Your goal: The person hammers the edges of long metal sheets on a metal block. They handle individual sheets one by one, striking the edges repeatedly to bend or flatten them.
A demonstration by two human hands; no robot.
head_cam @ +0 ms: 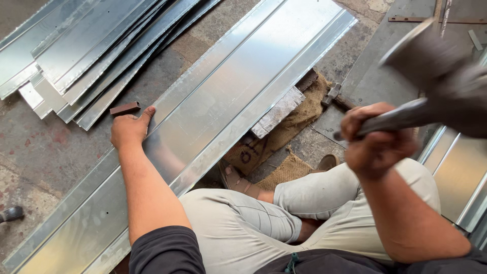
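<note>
A long shiny sheet-metal panel [238,91] with folded edges lies diagonally across the floor. My left hand [129,129] rests flat on its left edge, fingers together, pressing it down. My right hand [378,139] is raised at the right and grips the handle of a mallet [431,76], whose blurred head is up near the top right. A small brown block [125,108] lies on the floor just above my left hand.
A pile of similar metal strips [86,56] lies at the top left. Under the panel sit a metal bar [278,112] and burlap sacking [304,109]. A hammer [332,95] lies on the floor beyond. More panels [459,177] stand at the right. My legs are folded below.
</note>
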